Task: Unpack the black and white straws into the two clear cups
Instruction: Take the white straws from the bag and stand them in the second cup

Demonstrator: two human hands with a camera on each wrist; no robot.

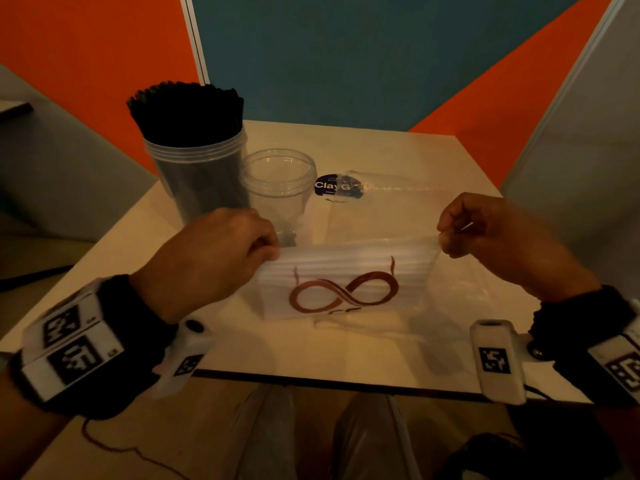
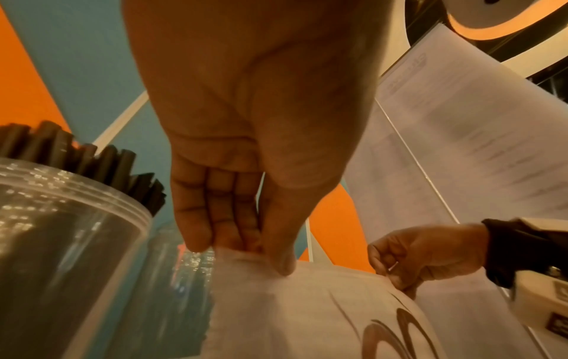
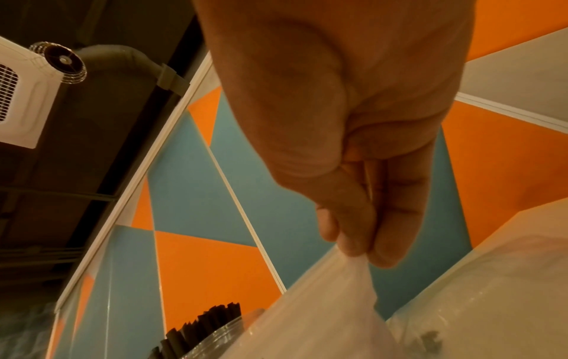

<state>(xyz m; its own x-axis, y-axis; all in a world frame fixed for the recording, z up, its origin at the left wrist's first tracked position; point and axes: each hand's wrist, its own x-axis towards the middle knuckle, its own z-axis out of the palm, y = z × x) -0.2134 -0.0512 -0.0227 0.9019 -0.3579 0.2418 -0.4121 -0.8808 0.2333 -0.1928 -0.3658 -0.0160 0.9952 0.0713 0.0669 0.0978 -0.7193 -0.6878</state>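
The left hand [image 1: 214, 258] and the right hand [image 1: 491, 233] are each pinching one upper corner of the bag of white straws [image 1: 346, 282], holding it stretched between them just above the table [image 1: 415, 150], probably to pull its mouth open. The hands are well apart. The black straws [image 1: 187, 112] are already standing in one clear cup [image 1: 194, 174]; the second clear cup [image 1: 278, 181] beside it is waiting empty, close enough for pouring.

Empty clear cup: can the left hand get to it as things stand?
Probably not right away: the empty clear cup stands unblocked just beyond the left hand, but that hand is pinching the bag of white straws and must let go first.
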